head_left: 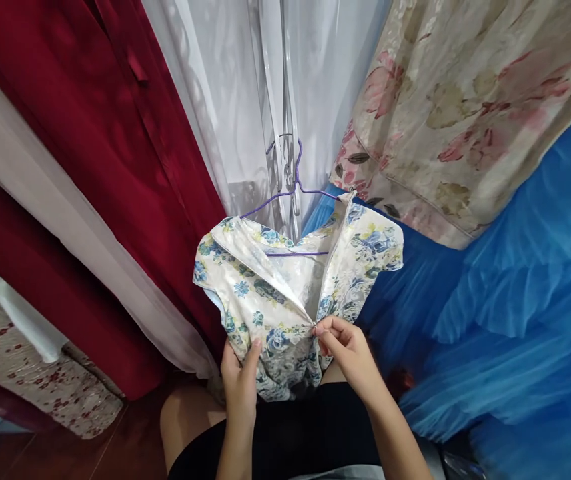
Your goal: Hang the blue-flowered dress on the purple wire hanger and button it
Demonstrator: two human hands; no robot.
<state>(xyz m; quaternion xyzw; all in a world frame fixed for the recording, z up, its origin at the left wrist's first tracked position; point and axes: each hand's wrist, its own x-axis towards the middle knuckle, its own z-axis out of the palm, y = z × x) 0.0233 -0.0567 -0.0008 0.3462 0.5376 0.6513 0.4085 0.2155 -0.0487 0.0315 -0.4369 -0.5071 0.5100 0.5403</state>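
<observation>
A white dress with blue and yellow flowers (275, 293) hangs on a purple wire hanger (299, 160) in front of me, its zipped opening spread in a V. At the point of the V, my right hand (343, 343) pinches the zipper pull (314, 327) between thumb and fingers. Lower on the left side, my left hand (240, 370) grips the edge of the dress, thumb in front and fingers behind the fabric. The lower part of the dress lies over my lap.
Red curtain-like cloth (130, 200) hangs on the left, white fabric (225, 80) behind the hanger. A beige floral garment (445, 113) hangs at upper right, above blue ruffled tulle (505, 320). A red-flowered cloth (30, 367) hangs low at left over the tiled floor (130, 440).
</observation>
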